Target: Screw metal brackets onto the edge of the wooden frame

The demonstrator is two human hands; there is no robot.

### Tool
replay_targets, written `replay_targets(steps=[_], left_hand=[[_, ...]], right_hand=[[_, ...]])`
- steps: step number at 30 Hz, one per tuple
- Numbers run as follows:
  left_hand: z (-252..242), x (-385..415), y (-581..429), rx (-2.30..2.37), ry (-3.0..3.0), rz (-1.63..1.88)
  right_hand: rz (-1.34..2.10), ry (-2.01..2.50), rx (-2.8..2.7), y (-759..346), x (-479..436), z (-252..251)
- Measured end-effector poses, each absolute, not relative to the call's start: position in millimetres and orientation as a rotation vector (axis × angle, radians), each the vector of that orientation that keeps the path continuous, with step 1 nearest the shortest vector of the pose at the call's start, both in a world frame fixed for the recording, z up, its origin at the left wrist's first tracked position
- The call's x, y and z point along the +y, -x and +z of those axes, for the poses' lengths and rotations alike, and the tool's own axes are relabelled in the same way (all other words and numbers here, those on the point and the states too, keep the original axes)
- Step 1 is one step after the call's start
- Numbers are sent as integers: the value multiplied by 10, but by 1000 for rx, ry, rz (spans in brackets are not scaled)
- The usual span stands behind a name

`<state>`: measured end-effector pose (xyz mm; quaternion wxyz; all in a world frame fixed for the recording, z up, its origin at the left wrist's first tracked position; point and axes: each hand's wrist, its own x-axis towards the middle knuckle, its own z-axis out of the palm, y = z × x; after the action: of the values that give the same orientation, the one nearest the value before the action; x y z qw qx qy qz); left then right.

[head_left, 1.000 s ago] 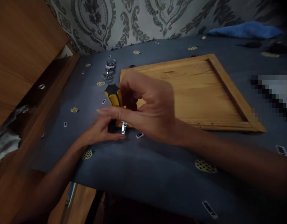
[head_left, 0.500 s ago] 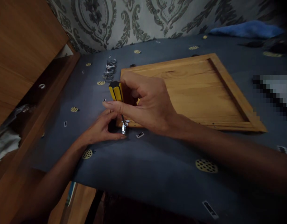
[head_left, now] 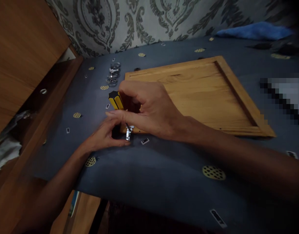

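Note:
My right hand (head_left: 149, 109) is closed around the yellow and black handle of a screwdriver (head_left: 116, 100). The shaft slants down to a small metal hinge (head_left: 128, 133) at the near left corner of a framed wooden door panel (head_left: 193, 94), which lies flat. My left hand (head_left: 104, 135) is curled around that corner, its thumb against the hinge's near end. Its fingertips are partly hidden behind my right hand. The exact spot where the screwdriver tip meets the hinge is too small to make out.
Several more metal hinges (head_left: 113, 74) lie grouped beyond the panel's left end. A blue cloth (head_left: 255, 31) rests at the back right. A wooden cabinet (head_left: 25, 48) stands on the left, with a crumpled plastic bag (head_left: 8, 146) on its ledge. A patterned curtain (head_left: 139, 22) hangs behind.
The screwdriver handle has tilted further left and sits slightly lower, along with my right hand. My left hand stays at the hinge. The whole view has shifted a little.

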<state>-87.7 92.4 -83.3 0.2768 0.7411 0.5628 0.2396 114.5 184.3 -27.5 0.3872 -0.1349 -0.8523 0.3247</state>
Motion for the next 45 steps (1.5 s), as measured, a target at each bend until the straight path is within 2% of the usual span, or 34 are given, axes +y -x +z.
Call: replay_targets(steps=[13, 21, 30, 39, 45], left_hand=[[-827, 932, 878, 1552, -2065, 620], [-862, 883, 872, 1526, -1896, 673], [-834, 924, 859, 1481, -2025, 694], [-807, 951, 845, 1440, -2081, 702], [-804, 951, 846, 1455, -2089, 682]], right_hand=[[1268, 42, -2234, -1245, 1976, -126], [883, 197, -2163, -1197, 1766, -182], [774, 331, -1847, -1211, 1691, -97], [983, 352, -1996, -1184, 1857, -204], [985, 256, -1986, -1170, 1839, -236]])
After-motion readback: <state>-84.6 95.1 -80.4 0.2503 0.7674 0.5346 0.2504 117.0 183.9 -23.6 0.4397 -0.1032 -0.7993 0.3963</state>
